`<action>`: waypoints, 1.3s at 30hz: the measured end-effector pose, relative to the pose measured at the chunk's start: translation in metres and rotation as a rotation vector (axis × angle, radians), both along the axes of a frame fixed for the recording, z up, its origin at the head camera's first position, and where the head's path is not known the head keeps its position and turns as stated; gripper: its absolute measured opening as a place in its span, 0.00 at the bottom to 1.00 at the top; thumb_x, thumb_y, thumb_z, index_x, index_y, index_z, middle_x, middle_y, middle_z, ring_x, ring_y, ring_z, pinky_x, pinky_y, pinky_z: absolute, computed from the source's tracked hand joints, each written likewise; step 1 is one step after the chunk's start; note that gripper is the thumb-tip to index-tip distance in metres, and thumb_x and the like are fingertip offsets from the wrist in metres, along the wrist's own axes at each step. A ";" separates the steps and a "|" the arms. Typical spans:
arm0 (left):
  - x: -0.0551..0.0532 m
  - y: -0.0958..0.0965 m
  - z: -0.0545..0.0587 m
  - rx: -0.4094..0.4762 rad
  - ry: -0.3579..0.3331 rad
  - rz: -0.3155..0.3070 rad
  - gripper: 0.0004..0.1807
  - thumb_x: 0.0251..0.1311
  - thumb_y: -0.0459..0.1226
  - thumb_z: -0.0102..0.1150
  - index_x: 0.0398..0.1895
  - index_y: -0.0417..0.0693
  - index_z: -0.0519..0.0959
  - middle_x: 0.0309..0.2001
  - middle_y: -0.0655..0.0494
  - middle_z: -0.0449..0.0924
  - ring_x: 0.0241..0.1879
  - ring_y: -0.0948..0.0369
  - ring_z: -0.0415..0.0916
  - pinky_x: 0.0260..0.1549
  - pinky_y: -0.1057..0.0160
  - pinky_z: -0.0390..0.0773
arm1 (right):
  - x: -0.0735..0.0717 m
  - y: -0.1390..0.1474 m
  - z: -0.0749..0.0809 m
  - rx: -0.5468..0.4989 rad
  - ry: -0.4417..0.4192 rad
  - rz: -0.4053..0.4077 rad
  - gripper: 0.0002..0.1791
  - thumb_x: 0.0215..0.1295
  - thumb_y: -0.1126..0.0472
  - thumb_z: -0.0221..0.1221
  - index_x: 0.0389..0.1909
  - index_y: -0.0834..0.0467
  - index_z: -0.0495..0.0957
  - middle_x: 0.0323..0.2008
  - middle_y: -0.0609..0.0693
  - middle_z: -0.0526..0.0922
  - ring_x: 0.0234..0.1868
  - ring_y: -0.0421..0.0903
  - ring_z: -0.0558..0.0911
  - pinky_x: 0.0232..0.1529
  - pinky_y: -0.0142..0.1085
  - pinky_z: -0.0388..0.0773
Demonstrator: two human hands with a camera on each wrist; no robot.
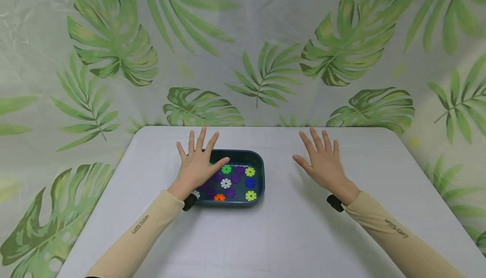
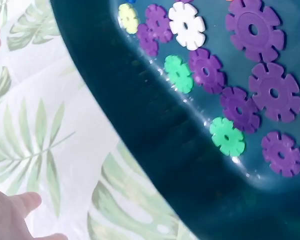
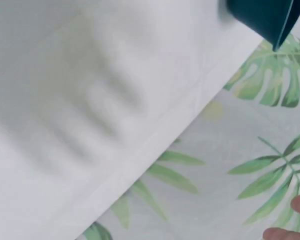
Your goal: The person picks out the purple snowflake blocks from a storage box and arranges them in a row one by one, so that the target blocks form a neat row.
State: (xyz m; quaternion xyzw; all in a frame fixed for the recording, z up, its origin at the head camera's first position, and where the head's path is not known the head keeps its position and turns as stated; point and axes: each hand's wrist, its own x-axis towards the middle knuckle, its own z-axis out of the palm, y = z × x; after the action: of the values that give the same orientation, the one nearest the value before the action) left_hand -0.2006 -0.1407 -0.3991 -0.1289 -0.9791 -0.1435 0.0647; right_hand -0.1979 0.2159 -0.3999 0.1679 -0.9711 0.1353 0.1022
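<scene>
In the head view my left hand (image 1: 195, 166) hovers over the left part of a dark teal tray (image 1: 235, 203), its fingers spread and nothing held. It hides that side of the tray. Notched plastic discs lie flat in the tray: a white disc (image 1: 225, 183), an orange disc (image 1: 219, 197), a blue disc (image 1: 250, 183), yellow-green, green and several purple ones. The left wrist view shows a green disc (image 2: 227, 137) and a large purple disc (image 2: 275, 92) close up. To the right of the tray, my right hand (image 1: 324, 166) is held above the table with fingers spread, holding nothing.
The white table (image 1: 281, 236) has rounded far corners. Behind it hangs a leaf-patterned cloth (image 1: 265, 29). Both wrists carry a dark strapped device, such as the right one (image 1: 336, 203). The right hand's shadow falls on the tabletop in the right wrist view.
</scene>
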 end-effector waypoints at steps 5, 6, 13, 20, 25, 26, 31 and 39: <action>0.008 -0.010 0.007 0.022 0.061 -0.028 0.45 0.61 0.67 0.44 0.77 0.61 0.47 0.76 0.50 0.32 0.72 0.47 0.21 0.61 0.32 0.24 | -0.005 -0.021 0.002 -0.116 0.008 0.137 0.39 0.70 0.46 0.53 0.74 0.58 0.51 0.72 0.64 0.49 0.71 0.66 0.45 0.66 0.63 0.42; 0.010 -0.013 0.008 0.027 0.079 -0.036 0.44 0.61 0.66 0.44 0.77 0.61 0.47 0.76 0.50 0.34 0.73 0.47 0.23 0.62 0.33 0.26 | -0.006 -0.026 0.001 -0.152 0.000 0.170 0.38 0.70 0.48 0.54 0.74 0.58 0.52 0.72 0.64 0.50 0.71 0.65 0.47 0.66 0.61 0.44; 0.017 -0.035 0.012 0.259 0.161 -0.089 0.38 0.65 0.54 0.53 0.74 0.53 0.55 0.74 0.47 0.46 0.72 0.47 0.42 0.66 0.40 0.46 | -0.002 -0.068 -0.006 -0.429 -0.165 0.380 0.31 0.71 0.54 0.54 0.71 0.59 0.59 0.69 0.59 0.61 0.67 0.58 0.62 0.63 0.54 0.61; 0.017 -0.064 -0.012 0.756 0.089 -0.023 0.26 0.68 0.41 0.55 0.67 0.43 0.67 0.68 0.45 0.63 0.67 0.50 0.60 0.63 0.51 0.61 | 0.000 -0.109 -0.015 -0.721 -0.597 0.499 0.23 0.74 0.59 0.49 0.65 0.64 0.65 0.63 0.61 0.68 0.58 0.60 0.73 0.56 0.46 0.73; 0.019 -0.077 -0.035 1.079 -0.160 0.051 0.26 0.71 0.38 0.49 0.70 0.43 0.63 0.69 0.47 0.60 0.69 0.53 0.57 0.65 0.53 0.58 | -0.005 -0.128 -0.019 -0.801 -0.858 0.540 0.22 0.76 0.59 0.45 0.63 0.67 0.65 0.62 0.65 0.67 0.56 0.64 0.74 0.54 0.45 0.74; 0.019 -0.077 -0.040 1.134 -0.203 0.058 0.26 0.72 0.38 0.48 0.70 0.44 0.62 0.70 0.48 0.59 0.69 0.55 0.55 0.66 0.53 0.56 | -0.006 -0.131 -0.020 -0.808 -0.897 0.534 0.22 0.76 0.59 0.44 0.63 0.68 0.65 0.62 0.65 0.68 0.56 0.64 0.74 0.54 0.45 0.74; 0.015 -0.079 -0.063 1.324 -0.339 0.080 0.26 0.72 0.33 0.45 0.72 0.43 0.59 0.72 0.50 0.54 0.71 0.58 0.47 0.68 0.56 0.49 | -0.008 -0.148 -0.028 -0.759 -1.026 0.482 0.21 0.77 0.59 0.42 0.62 0.68 0.67 0.61 0.64 0.69 0.54 0.63 0.76 0.53 0.45 0.75; 0.016 -0.074 -0.081 1.317 -0.355 0.189 0.23 0.74 0.34 0.40 0.70 0.46 0.63 0.73 0.54 0.52 0.72 0.61 0.42 0.69 0.59 0.46 | -0.008 -0.163 -0.040 -0.636 -1.080 0.376 0.20 0.77 0.58 0.42 0.60 0.63 0.72 0.60 0.59 0.72 0.47 0.57 0.80 0.49 0.45 0.77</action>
State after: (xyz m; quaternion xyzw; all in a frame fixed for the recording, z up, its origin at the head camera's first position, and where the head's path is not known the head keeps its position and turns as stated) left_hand -0.1847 -0.2146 -0.4801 0.0487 -0.6906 -0.7213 -0.0197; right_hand -0.2058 0.0528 -0.4404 0.2048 -0.7525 0.4968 -0.3808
